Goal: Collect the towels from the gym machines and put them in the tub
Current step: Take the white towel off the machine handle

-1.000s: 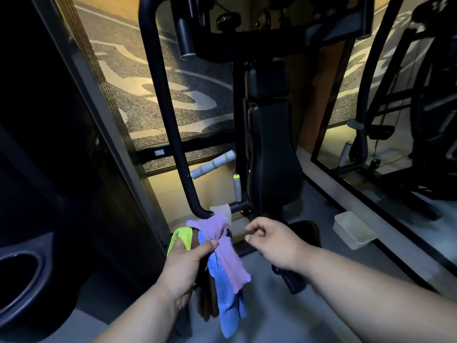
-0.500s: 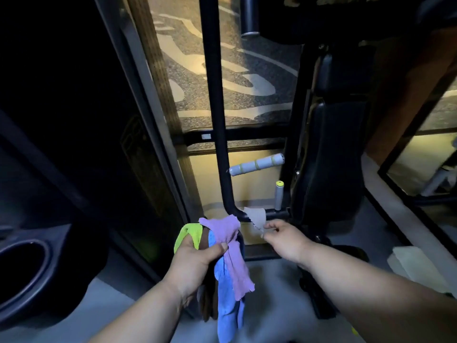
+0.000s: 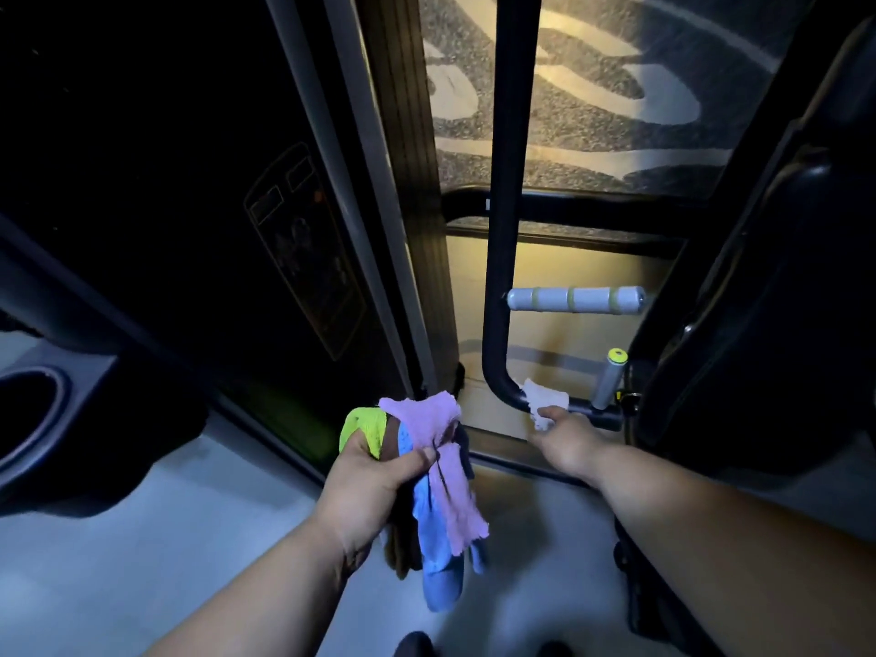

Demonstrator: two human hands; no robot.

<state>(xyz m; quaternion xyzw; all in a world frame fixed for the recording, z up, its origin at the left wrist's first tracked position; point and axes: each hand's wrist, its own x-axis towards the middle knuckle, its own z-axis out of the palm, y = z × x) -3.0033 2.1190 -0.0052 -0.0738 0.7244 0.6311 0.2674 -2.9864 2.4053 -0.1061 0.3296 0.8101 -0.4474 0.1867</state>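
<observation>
Where the right hand point(image 3: 566, 441) meets the white towel point(image 3: 544, 404), the fingertips are hidden behind the knuckles, so the exact pinch is hard to read, but the fingers are curled onto the cloth's lower edge and hold it. That towel is small and crumpled, draped over the black bar point(image 3: 502, 277) just past its bottom bend, where the tube turns level toward the seat. The left hand point(image 3: 374, 481) is closed tight around a bunch of towels, thumb pressed across the front: a purple towel point(image 3: 443, 467) on top with frayed edges, a blue towel point(image 3: 433, 538) hanging lowest, a green towel point(image 3: 362, 431) poking out above the knuckles, and a brown towel point(image 3: 403, 542) mostly buried behind the others. The bunch hangs free over the pale floor point(image 3: 118, 538), well left of the white one. A grey grip point(image 3: 576, 300) with green bands juts sideways from the bar above the right hand, and a short post point(image 3: 611, 379) with a yellow-green cap stands on the level tube just beyond the white towel. A dark pad point(image 3: 758, 301) fills the right edge, cut off by the frame. Most of the left side is too dark to make out, apart from a round cup holder point(image 3: 28, 414) at the left edge. No tub is in view.
</observation>
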